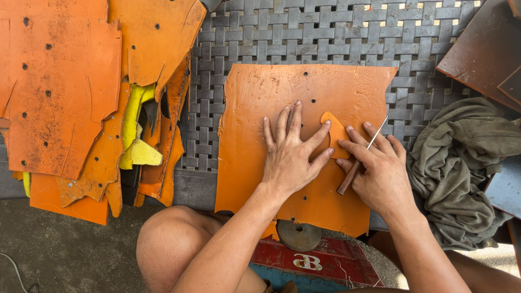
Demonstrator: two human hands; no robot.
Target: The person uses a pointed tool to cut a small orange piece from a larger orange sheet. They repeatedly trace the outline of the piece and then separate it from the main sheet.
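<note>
The right hand [380,171] is closed around a thin tool with a wooden handle [350,176], its metal tip slanting up past the fingers. Just beside it, the left hand [290,154] lies flat and open, fingers spread, pressing a small orange cut-out shape [335,133] against a big orange sheet [260,108]. That sheet rests on a grey woven mat [325,32]. To the left, a heap of orange offcuts [59,92] lies with some yellow scraps [135,135] among them. A grey-green cloth [461,157] is bundled at the right, near the tool hand.
</note>
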